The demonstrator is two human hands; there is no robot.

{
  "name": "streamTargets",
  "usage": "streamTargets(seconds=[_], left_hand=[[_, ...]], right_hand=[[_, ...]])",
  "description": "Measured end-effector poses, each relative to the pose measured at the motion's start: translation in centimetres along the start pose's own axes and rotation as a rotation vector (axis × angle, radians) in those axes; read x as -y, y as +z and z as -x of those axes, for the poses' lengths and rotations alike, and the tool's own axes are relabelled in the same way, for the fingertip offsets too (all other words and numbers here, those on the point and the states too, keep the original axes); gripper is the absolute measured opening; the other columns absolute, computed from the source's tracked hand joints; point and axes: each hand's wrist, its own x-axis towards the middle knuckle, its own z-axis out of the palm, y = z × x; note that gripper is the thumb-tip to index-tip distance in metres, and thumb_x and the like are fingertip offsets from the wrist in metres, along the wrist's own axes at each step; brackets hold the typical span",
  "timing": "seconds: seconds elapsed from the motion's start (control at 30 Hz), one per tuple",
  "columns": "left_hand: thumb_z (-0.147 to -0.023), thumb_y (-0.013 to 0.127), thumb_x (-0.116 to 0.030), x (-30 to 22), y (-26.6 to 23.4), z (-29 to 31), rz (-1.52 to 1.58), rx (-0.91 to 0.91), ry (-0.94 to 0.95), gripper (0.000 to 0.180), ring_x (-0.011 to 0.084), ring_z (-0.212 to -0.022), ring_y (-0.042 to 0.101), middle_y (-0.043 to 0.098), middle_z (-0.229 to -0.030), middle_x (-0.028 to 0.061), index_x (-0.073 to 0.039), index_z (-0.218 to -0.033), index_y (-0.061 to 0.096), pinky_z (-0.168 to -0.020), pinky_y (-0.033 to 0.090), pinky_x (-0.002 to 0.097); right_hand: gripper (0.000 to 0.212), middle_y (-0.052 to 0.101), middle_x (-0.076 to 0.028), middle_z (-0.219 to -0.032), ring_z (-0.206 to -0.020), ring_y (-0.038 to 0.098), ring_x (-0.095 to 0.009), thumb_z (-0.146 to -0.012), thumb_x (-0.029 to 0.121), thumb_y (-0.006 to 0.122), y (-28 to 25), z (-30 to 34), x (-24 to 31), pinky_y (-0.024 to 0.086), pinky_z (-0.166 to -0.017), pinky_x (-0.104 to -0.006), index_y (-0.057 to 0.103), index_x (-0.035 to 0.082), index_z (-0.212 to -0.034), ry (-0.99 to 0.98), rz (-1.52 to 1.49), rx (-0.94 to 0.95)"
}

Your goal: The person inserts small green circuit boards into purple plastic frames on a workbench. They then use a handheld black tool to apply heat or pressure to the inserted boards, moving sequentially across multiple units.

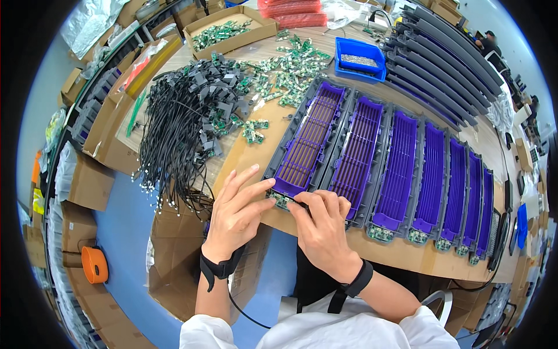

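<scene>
A green circuit board [280, 199] sits at the near end of the leftmost grey housing with a purple grille [308, 142]. My left hand [235, 212] is open, its fingers spread, with fingertips touching the housing's near-left corner and the board. On the other side, my right hand [322, 227] has its fingers curled, thumb and index finger closed on the board's right end. Several similar housings [397, 168] lie in a row to the right, with boards [381, 232] showing at the near ends of most. My right hand partly covers the second housing's near end.
Black cables with connectors [174, 128] are heaped at left, beside loose circuit boards [290, 67]. A cardboard tray [270, 28] of boards and a blue bin [359, 74] of small parts stand behind. Curved grey-and-purple parts [444, 64] are stacked at far right. A cardboard box [174, 273] stands below the table edge.
</scene>
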Motion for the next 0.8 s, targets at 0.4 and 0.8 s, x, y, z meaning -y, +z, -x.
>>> streamTargets(seconds=[0.4,0.8], left_hand=[[-0.076,0.07,-0.001,0.0,-0.4,-0.8,0.047,0.118,-0.048,0.011,0.0299,-0.13,0.049,0.063,-0.127,0.0052,-0.005,-0.085,0.068,-0.103,0.041,0.0508],[-0.071,0.072,0.005,-0.1,-0.2,-0.9,0.177,0.049,-0.052,0.017,0.0337,-0.12,0.055,0.064,-0.121,0.0104,-0.001,-0.086,0.066,-0.095,0.048,0.0415]], right_hand=[[0.029,0.056,-0.006,-0.108,-0.101,0.052,-0.022,-0.072,0.008,0.065,-0.2,0.1,0.1,0.034,-0.08,-0.0403,0.066,0.0,-0.1,-0.016,0.03,0.018],[0.031,0.055,-0.01,-0.115,-0.106,0.051,-0.025,-0.074,0.01,0.063,-0.5,0.3,0.2,0.036,-0.083,-0.0397,0.065,-0.002,-0.103,-0.043,0.024,0.057]])
